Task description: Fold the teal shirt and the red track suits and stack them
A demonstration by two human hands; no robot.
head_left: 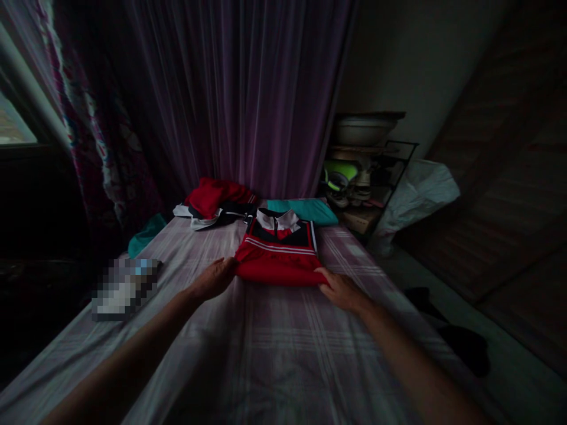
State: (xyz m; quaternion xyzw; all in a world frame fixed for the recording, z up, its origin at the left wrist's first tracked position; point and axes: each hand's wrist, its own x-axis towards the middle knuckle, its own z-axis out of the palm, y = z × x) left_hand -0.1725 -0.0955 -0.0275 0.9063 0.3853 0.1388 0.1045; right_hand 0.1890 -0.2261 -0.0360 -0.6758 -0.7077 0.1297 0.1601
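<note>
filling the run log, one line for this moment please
left hand: holds red garment, near left corner | right hand: holds near right corner | collar: far side | underneath: plaid sheet

The garment [279,261] is matt cloth, the bag [423,192] seemingly crinkled plastic

Very dim; pale daylight at left window [15,125], deep shadow below; edges stretched; pixelated patch [124,290].

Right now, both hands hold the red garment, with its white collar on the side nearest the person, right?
Not quite: the head view shows the white collar on the far side, toward the purple curtain. The left hand and right hand do hold the red garment.
</note>
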